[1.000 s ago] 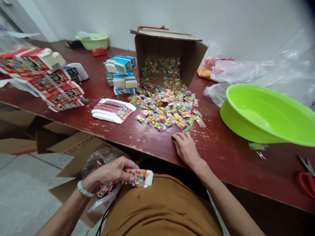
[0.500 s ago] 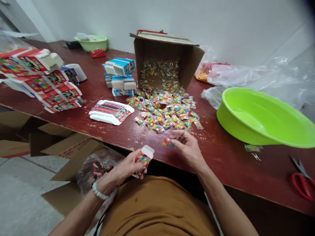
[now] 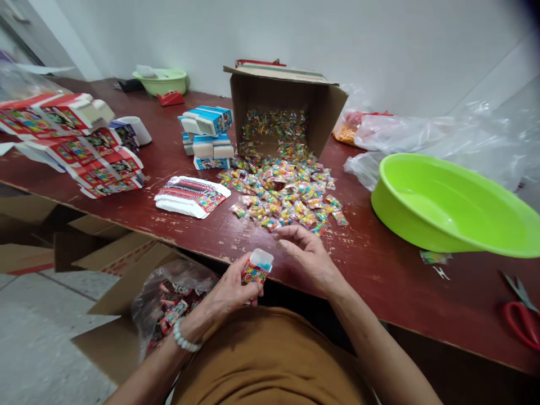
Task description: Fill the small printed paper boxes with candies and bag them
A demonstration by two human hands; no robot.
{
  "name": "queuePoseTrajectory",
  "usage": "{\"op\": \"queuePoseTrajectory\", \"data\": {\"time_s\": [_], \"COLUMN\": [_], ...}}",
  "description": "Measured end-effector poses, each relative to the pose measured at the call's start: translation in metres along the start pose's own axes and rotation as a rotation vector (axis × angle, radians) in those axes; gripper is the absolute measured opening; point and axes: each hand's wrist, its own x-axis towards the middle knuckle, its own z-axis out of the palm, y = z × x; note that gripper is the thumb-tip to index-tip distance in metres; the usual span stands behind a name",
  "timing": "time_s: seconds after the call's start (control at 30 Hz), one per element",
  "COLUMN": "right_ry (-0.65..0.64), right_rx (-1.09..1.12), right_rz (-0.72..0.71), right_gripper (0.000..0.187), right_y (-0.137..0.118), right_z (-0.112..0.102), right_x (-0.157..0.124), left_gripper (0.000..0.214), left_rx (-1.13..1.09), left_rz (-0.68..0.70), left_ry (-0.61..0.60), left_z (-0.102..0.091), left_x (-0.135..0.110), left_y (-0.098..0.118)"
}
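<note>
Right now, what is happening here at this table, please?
A person sits at the edge of a dark red table. The left hand holds a small red printed box upright with its top flap open; something blue shows inside. The right hand hovers just beside the opening, fingers curled. In front lies a pile of small colourful packets spilling from a tipped cardboard carton. A green basin stands at the right, a stack of flat boxes at the left.

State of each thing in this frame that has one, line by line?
Small red box: held upright in left hand, top open.
Right hand: beside the box's opening, fingers curled.
Cardboard carton: tipped on its side, open.
Candy packets: spilled across the table.
Green basin: upright.
</note>
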Motion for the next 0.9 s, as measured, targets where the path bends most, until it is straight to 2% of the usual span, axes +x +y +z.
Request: {"op": "queuePoseTrajectory", "data": {"time_s": [0.13,0.23,0.37,0.47,0.57,0.67,0.77,0.83,0.9], "right_ry": [-0.096,-0.150,-0.206,-0.233,-0.247,-0.163,-0.035,-0.089,-0.172], "right_rx": [0.199,0.310,0.412,0.396,0.333,0.175,-0.128,-0.271,-0.319], "right_rz": [0.168,0.259,0.284,0.232,0.202,0.110,-0.200,-0.335,-0.341], "right_gripper": [0.031,0.032,0.032,0.034,0.033,0.022,0.012,0.014,0.016], "right_y": [0.011,0.016,0.019,0.021,0.020,0.017,0.014,0.013,0.011], "right_z": [0.004,0.008,0.010,0.015,0.025,0.033,0.032,0.028,0.025], "right_x": [-0.001,-0.005,-0.012,-0.016,-0.017,-0.016,-0.014,-0.014,-0.013], "left_gripper": [0.030,0.026,0.039,0.038,0.029,0.027,0.035,0.045,0.050], "left_rx": [-0.032,-0.220,-0.506,-0.557,-0.548,-0.588,-0.717,-0.788,-0.818], "left_rz": [0.083,0.134,0.012,-0.031,0.035,0.026,-0.123,-0.178,-0.177], "left_ry": [0.041,0.016,0.073,0.079,0.158,0.196,0.128,0.043,-0.011], "left_z": [0.001,0.003,0.005,0.006,0.010,0.012,0.010,0.007,0.004], "left_x": [-0.003,-0.005,-0.007,-0.006,-0.005,-0.004,-0.003,-0.003,-0.003], "left_y": [0.001,0.000,-0.002,-0.005,-0.008,-0.009,-0.005,-0.001,0.002]}}
